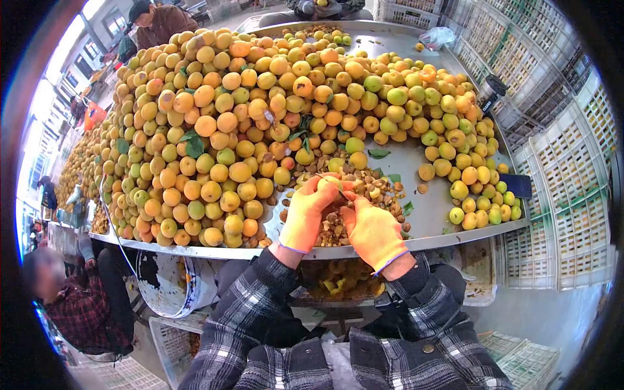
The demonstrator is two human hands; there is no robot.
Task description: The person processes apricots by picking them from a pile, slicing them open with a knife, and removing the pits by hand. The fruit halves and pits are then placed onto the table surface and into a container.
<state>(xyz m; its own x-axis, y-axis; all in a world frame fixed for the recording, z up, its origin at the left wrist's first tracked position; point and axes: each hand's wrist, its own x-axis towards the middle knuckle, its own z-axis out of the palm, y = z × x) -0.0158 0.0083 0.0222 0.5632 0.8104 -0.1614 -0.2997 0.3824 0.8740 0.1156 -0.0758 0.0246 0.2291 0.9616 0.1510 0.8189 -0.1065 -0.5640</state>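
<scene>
My left hand (303, 213), in an orange glove, is closed around a yellow-green apricot (329, 182) near the front edge of the table. Close beside it, my right hand (375, 232), also orange-gloved, has its fingers pinched together against the fruit. A thin dark thing shows between the two hands, too small to name. Beneath and behind the hands lies a heap of brown apricot pits and scraps (376, 188). A large pile of apricots (214, 130) rises to the left and behind. More apricots (478, 188) lie to the right.
The metal table (432, 224) has a raised front rim. A dark phone-like slab (515, 185) and a black cylinder (492, 91) sit at its right edge. Crates (559, 214) stand beyond. A white bucket (172, 286) and a person (84, 299) are at lower left; other people are behind.
</scene>
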